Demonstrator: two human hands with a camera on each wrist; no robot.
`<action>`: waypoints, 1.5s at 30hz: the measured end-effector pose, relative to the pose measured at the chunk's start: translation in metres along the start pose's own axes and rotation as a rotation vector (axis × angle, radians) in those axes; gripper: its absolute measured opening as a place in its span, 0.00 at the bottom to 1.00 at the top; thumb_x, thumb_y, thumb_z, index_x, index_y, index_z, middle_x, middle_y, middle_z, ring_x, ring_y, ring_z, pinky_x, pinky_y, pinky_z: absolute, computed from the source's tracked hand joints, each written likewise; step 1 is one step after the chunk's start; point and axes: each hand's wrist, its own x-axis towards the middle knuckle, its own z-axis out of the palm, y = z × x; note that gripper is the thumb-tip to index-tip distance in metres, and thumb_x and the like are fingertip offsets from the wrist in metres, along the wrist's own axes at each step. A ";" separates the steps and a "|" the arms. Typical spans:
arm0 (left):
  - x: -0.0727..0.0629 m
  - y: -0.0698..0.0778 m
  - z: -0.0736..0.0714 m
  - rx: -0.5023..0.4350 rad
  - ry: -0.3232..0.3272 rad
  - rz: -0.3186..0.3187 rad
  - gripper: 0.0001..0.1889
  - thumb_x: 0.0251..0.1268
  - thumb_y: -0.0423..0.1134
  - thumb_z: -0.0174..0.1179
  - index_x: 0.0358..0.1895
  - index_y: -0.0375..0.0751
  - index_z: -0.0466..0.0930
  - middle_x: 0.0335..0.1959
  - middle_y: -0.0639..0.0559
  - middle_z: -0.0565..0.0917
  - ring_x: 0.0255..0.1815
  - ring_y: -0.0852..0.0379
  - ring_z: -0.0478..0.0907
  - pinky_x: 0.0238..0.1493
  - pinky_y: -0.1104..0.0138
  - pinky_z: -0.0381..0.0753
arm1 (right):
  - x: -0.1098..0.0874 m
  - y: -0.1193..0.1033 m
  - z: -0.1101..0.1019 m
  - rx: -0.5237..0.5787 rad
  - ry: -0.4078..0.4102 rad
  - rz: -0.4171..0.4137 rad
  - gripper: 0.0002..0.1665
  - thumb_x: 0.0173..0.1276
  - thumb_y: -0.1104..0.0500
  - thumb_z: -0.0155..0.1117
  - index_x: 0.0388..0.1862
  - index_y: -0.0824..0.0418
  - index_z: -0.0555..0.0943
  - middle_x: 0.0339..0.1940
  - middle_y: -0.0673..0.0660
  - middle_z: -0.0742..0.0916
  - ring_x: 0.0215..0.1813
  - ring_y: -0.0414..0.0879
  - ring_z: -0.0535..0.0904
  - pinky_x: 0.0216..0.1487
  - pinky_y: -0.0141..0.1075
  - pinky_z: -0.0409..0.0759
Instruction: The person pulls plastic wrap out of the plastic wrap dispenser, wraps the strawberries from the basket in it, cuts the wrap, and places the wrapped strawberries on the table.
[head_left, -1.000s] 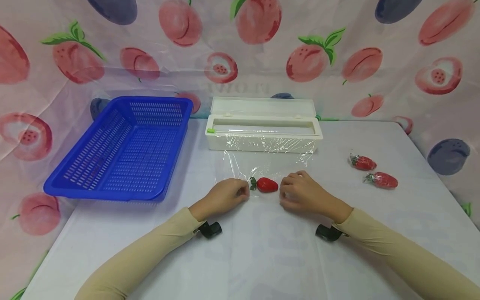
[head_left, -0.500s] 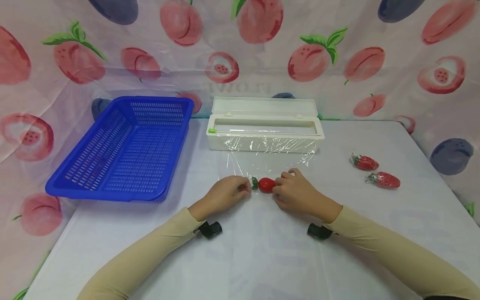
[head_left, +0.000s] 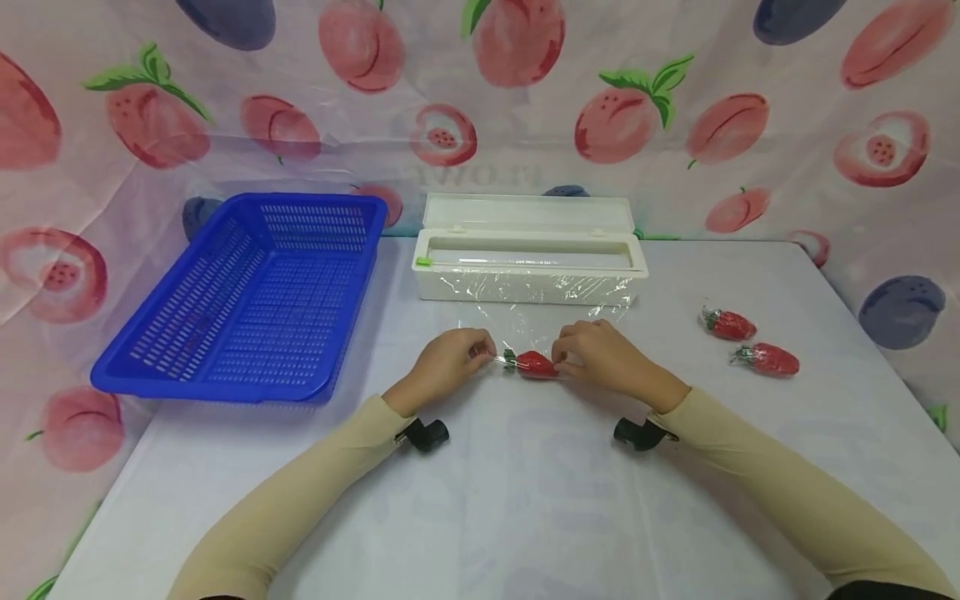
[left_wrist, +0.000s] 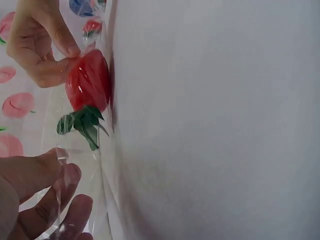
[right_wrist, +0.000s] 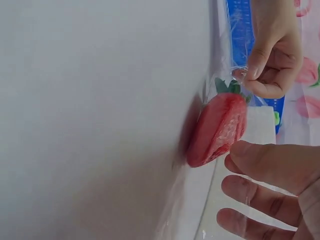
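Note:
A red strawberry (head_left: 536,365) with green leaves lies mid-table under clear plastic wrap (head_left: 517,321), which stretches forward from a white box. At its leafy end, my left hand (head_left: 448,364) pinches the film between thumb and forefinger, a short gap from the leaves in the left wrist view. My right hand (head_left: 609,360) is at the pointed end. In the right wrist view its thumb and forefinger pinch film right at the strawberry's side (right_wrist: 220,130), the other fingers loosely extended. The film clings over the red surface with shiny creases.
The white wrap dispenser (head_left: 528,289) stands behind the hands, lid raised, roll inside. To the left is a blue perforated basket (head_left: 213,390). Two film-wrapped strawberries, an upper one (head_left: 730,325) and a lower one (head_left: 772,359), lie at right. A fruit-patterned cloth (head_left: 517,125) hangs behind.
My right hand moved left to the strawberry's tip, then both hands moved slightly away from me. The film is now drawn over the strawberry and gathered at its leafy end.

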 end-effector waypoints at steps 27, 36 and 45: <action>0.017 0.014 0.004 0.323 0.183 0.389 0.18 0.48 0.18 0.54 0.38 0.44 0.80 0.37 0.51 0.82 0.41 0.53 0.79 0.46 0.63 0.77 | 0.019 0.015 0.012 -0.037 -0.070 0.034 0.03 0.57 0.63 0.67 0.28 0.54 0.84 0.28 0.49 0.86 0.36 0.45 0.81 0.38 0.47 0.76; 0.018 0.030 0.013 0.457 0.126 0.556 0.10 0.62 0.34 0.57 0.44 0.47 0.82 0.39 0.53 0.81 0.43 0.54 0.77 0.50 0.63 0.75 | 0.019 0.016 0.013 -0.042 -0.050 0.043 0.03 0.56 0.63 0.67 0.27 0.55 0.84 0.27 0.50 0.85 0.34 0.46 0.81 0.37 0.48 0.75; 0.023 0.025 0.018 0.434 0.057 0.499 0.15 0.56 0.35 0.65 0.48 0.50 0.78 0.41 0.53 0.78 0.45 0.56 0.77 0.50 0.64 0.74 | 0.012 0.017 0.007 -0.011 -0.020 0.087 0.05 0.57 0.64 0.65 0.29 0.55 0.85 0.31 0.50 0.87 0.38 0.47 0.81 0.44 0.51 0.75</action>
